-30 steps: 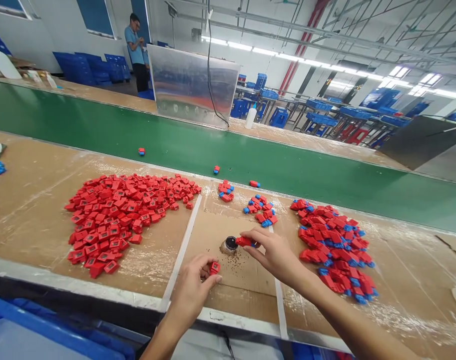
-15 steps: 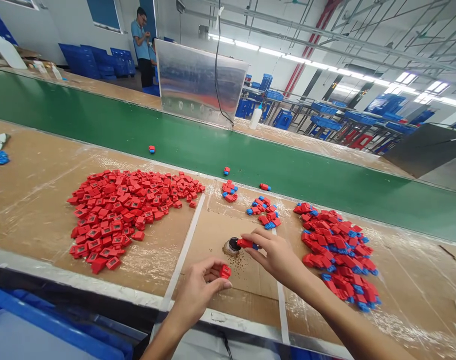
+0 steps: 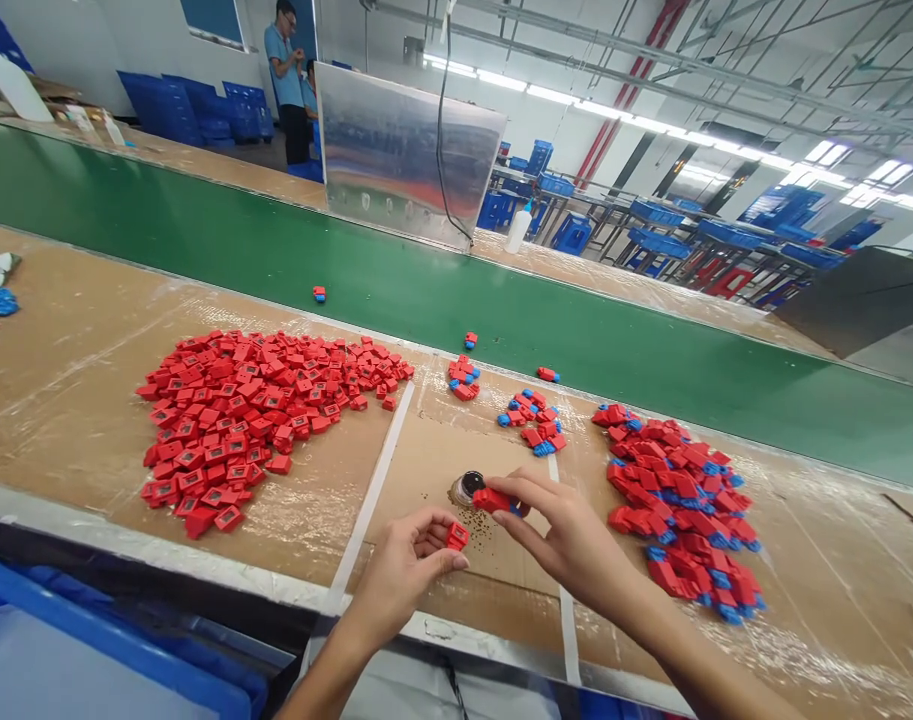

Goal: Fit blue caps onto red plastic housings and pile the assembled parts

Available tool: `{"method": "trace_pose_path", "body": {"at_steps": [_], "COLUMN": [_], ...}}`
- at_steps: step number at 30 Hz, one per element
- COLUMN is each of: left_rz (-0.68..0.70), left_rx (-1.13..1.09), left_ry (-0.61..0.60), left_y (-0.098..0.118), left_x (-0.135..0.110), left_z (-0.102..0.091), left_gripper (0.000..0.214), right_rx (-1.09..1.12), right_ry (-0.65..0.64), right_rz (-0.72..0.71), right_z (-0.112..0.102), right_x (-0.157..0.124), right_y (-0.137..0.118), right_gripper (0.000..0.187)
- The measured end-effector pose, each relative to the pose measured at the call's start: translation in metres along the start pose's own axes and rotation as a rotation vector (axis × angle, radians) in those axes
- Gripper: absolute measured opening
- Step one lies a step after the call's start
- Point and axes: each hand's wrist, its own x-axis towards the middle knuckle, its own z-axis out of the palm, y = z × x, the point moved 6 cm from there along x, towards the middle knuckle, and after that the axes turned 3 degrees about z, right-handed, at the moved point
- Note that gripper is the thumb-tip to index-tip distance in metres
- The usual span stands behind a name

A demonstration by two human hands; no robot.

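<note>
My left hand (image 3: pixel 407 560) is closed on a small red plastic block (image 3: pixel 457 536) with an opening in its face, held low over the cardboard. Between the thumb and fingers of my right hand (image 3: pixel 557 520) is a red and blue plastic piece (image 3: pixel 493 500), right beside a small round jar with a black top (image 3: pixel 470 486). Tiny dark specks lie on the cardboard in front of the jar. To the left spreads a heap of red blocks (image 3: pixel 238 420); on the right is a pile of red and blue pieces (image 3: pixel 673 490).
Two small clusters of red and blue pieces (image 3: pixel 532 420) lie beyond my hands. A green conveyor belt (image 3: pixel 223 260) crosses behind them, carrying a few single pieces. A metal panel (image 3: pixel 411 150) and a white bottle (image 3: pixel 518 230) stand past the belt. People in blue shirts are farther back.
My right hand has drawn the red and blue piece slightly back from the jar's top toward me. My left hand keeps its block. The pieces on the belt sit slightly farther right in view.
</note>
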Motion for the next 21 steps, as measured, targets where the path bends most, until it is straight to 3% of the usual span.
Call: {"method": "trace_pose_path", "body": {"at_steps": [9,21], "left_rz": [0.004,0.022], "left_rx": [0.020,0.062], "left_ry": [-0.030,-0.066], "left_y": [-0.002,-0.001], "left_x": [0.000,-0.001], "left_z": [0.001,0.002], "left_gripper": [0.021,0.022], "right_rx": [0.101,0.068], "right_ry": [-0.040,-0.101], "right_rz": [0.090,0.107], "right_z": [0.025,0.037], "right_x": [-0.017,-0.022], "right_y": [-0.002,-0.001], "right_gripper": [0.025,0.023]}}
